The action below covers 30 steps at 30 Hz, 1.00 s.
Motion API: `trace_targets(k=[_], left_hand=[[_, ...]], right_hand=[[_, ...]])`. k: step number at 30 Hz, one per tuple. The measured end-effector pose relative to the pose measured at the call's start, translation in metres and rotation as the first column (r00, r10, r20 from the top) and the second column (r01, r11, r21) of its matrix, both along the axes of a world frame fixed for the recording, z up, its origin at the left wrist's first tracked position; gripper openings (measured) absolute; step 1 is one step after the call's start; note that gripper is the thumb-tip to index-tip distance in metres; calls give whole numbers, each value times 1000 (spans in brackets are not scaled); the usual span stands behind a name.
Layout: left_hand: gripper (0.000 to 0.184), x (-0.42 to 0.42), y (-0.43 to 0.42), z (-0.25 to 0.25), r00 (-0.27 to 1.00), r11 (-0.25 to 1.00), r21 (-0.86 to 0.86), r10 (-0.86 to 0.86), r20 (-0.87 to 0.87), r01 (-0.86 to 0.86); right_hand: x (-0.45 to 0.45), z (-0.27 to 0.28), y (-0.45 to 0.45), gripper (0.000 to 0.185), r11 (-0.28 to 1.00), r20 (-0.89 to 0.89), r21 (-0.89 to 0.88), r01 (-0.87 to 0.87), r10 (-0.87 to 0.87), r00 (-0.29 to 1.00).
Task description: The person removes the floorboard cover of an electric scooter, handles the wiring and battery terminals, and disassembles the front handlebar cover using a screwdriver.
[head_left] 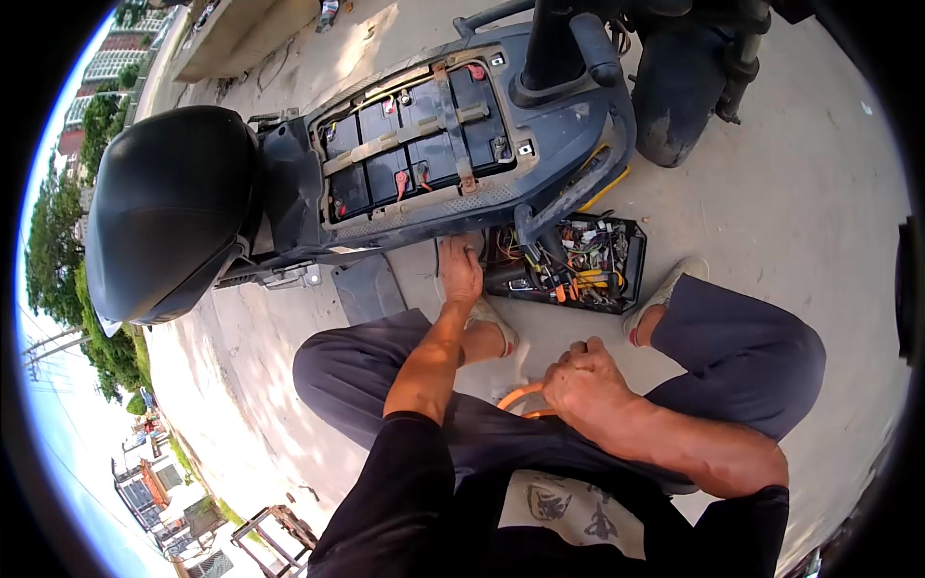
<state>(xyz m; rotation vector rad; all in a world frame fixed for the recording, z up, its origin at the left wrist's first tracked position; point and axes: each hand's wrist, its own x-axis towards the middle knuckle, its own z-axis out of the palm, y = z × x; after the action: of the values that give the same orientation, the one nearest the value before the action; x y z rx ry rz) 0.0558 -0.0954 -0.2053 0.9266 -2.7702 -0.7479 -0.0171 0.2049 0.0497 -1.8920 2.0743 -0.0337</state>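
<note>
My left hand (461, 270) reaches to the lower side edge of an electric scooter (568, 106), fingers curled; what they grip, if anything, is hidden beneath that edge. Closed in a fist above my lap, my right hand (584, 378) grips a tool with curved orange handles (521, 393), which look like those of pliers. Its working end is covered by the hand. In the scooter's open floorboard sits a row of dark batteries (431, 149), strapped by a rusty metal frame (405, 140), with red and black terminal leads (402, 183).
A black tray (633, 275) full of tools, wires and connectors lies between my feet, against the scooter. A grey flat panel (369, 289) rests on the ground to its left. The black seat (173, 212) is at far left, the front wheel (679, 91) at upper right.
</note>
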Motion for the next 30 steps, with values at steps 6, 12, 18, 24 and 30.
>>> trace_targets(k=[6,12,18,24,30], left_hand=[[42,10,-53,-50,950,918,285,305,-62,-276],[65,-10,-61,-31,958,999,-21,50,284,-46],[67,-35,-10,-1,885,883,-151,-406,226,444],[65,-95,45,21,844,910,153,-414,341,385],[65,-102,56,15,868,927,62,-369,333,371]], right_hand=[[7,0,-1,7,1000,83,-10,-7,8,997],[9,-20,3,3,998,44,-69,3,0,999],[20,-37,-2,4,993,146,-55,104,-95,985],[38,-36,-9,13,994,58,101,30,-36,998],[39,-40,-6,11,997,40,70,30,-33,999]])
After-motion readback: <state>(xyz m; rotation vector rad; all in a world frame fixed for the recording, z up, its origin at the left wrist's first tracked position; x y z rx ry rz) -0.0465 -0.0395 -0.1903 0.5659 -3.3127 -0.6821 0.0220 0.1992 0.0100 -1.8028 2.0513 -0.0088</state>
